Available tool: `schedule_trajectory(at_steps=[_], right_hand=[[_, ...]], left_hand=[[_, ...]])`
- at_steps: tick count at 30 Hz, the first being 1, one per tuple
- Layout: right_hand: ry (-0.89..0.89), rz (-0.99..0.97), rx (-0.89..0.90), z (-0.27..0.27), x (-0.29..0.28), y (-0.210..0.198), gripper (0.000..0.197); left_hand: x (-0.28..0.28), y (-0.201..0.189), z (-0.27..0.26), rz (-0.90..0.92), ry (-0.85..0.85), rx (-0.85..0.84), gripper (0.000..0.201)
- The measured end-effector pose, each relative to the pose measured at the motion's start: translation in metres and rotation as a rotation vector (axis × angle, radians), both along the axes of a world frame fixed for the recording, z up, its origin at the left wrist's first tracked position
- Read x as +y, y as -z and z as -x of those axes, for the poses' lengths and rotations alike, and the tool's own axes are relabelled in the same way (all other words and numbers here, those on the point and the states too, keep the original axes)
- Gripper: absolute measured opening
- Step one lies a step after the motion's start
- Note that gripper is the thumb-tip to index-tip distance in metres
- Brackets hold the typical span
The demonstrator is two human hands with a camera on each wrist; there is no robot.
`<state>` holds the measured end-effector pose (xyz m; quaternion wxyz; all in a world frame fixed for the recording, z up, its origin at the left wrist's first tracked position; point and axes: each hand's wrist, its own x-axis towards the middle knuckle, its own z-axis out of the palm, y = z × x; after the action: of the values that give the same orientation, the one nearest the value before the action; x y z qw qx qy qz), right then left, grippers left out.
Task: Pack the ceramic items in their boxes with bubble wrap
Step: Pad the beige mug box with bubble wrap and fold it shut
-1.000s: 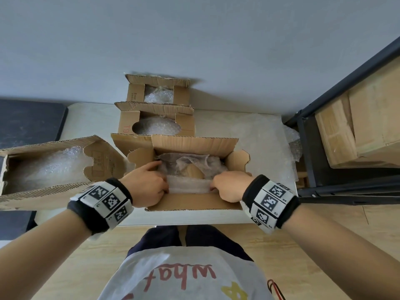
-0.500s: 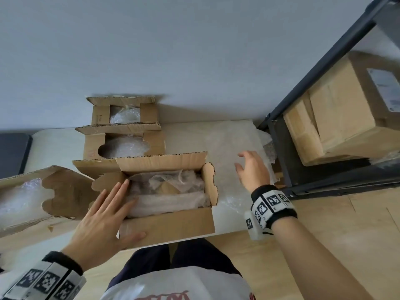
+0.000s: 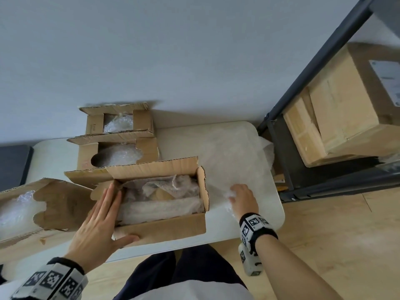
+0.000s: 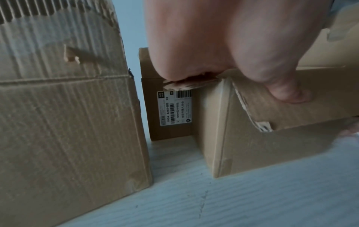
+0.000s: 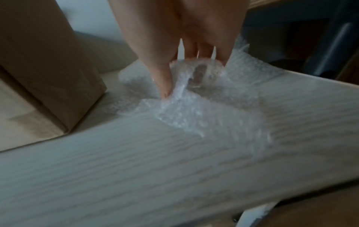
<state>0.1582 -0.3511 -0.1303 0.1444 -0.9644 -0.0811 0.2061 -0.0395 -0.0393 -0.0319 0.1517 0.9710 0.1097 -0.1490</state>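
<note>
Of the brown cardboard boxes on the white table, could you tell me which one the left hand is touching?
The nearest open brown cardboard box, its left hand resting flat on its left end; the others stand untouched.

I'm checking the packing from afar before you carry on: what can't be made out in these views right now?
- Ceramic item in the near box: head view, bubble wrap covers it; only a tan patch shows.
- Contents of the three other boxes: head view, wrap hides them.
- Left hand fingertips: left wrist view, the palm blocks them.
- Right hand grip on the loose sheet: right wrist view is blurred; one finger shows only through the wrap.
- Label: too small to read.
</note>
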Motion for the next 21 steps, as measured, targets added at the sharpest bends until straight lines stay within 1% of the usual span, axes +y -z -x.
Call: schedule_trajectory(at_steps=[2,5,8,10,12,15,17,18,19,20,21], right_hand=[[0.088,-0.163,0.048,0.006,-0.004,0.000,0.031],[0.280,-0.427,0.163,0.009,-0.011,-0.009,0.038],[0.362,-0.609,0.201,0.006,-0.018,-0.030,0.041],[0.356,-0.682,0.160,-0.001,-0.023,-0.051,0.040],[0.338,-0.726,0.078,-0.009,-0.025,-0.075,0.035],[0.273,-0.775,-0.096,-0.019,-0.021,-0.116,0.030],[0.199,-0.843,-0.180,-0.022,-0.013,-0.146,0.027],[0.153,-0.880,-0.197,-0.022,-0.007,-0.161,0.024],[0.113,-0.915,-0.197,-0.021,-0.001,-0.175,0.022],[0.079,-0.946,-0.182,-0.018,0.006,-0.188,0.021],[0.044,-0.977,-0.156,-0.015,0.012,-0.200,0.020]], left_hand=[[0.002,0.001,-0.001,0.019,-0.018,0.008,0.124],[0.001,0.000,-0.002,0.039,-0.027,0.021,0.125],[0.001,-0.003,-0.002,0.073,-0.044,0.010,0.127],[0.001,-0.005,-0.001,0.101,-0.052,0.001,0.127],[0.001,-0.008,-0.001,0.096,-0.043,0.023,0.125],[0.003,-0.018,-0.007,0.070,-0.032,0.127,0.125],[0.001,-0.029,-0.015,0.049,-0.039,0.172,0.113],[-0.002,-0.037,-0.020,0.076,-0.042,0.154,0.100],[-0.007,-0.046,-0.026,0.158,-0.065,0.096,0.083],[-0.012,-0.057,-0.032,0.293,-0.112,0.014,0.063],[-0.018,-0.069,-0.038,0.466,-0.175,-0.077,0.048]])
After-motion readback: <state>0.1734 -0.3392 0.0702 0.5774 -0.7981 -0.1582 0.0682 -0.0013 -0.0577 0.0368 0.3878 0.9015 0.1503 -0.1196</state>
